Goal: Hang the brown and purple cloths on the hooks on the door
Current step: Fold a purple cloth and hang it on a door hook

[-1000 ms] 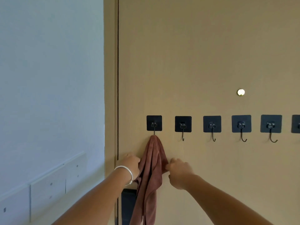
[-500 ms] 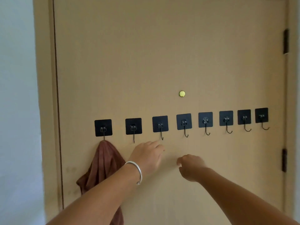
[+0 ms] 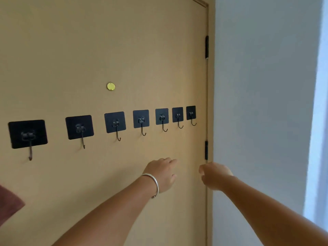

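A corner of the brown, soft fabric cloth [image 3: 8, 203] shows at the left edge, low against the tan wooden door [image 3: 142, 41]. Seven black square adhesive pads with metal hooks [image 3: 141, 121] run in a row across the door, all bare.

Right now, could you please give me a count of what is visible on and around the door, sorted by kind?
Black hooks on the door: 7
Brown cloths, only a corner showing at the left edge: 1
Gold discs: 1
Black hinges: 2
Hands, left hand and right hand, both holding nothing: 2
Silver bracelets: 1
Purple cloths: 0
Total: 14
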### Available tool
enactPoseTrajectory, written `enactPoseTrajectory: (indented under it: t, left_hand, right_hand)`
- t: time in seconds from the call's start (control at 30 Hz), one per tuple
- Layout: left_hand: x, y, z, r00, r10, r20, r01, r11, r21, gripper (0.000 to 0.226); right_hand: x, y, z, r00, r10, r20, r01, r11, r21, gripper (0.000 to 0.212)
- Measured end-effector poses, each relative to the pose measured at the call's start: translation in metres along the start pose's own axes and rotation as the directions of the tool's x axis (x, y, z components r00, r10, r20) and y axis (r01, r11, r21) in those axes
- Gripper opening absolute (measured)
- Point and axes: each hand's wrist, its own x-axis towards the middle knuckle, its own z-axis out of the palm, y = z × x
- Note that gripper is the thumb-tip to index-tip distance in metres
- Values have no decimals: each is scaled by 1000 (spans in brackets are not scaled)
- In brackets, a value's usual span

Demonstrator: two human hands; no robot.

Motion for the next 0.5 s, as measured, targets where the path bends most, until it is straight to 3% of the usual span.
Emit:
enactPoseTrajectory:
  t: [0.2, 0.5]
  left_hand:
    - [51, 41, 14, 981, 190, -44, -194, 976, -98, 44]
    - [97, 120, 34, 885, 451, -112, -465, 850, -248, 42]
  right_hand:
    - [-25, 57, -13, 980, 197, -32, -199, 977, -79, 39]
    - [-117, 116, -39, 833, 548, -80, -552, 814, -178, 43]
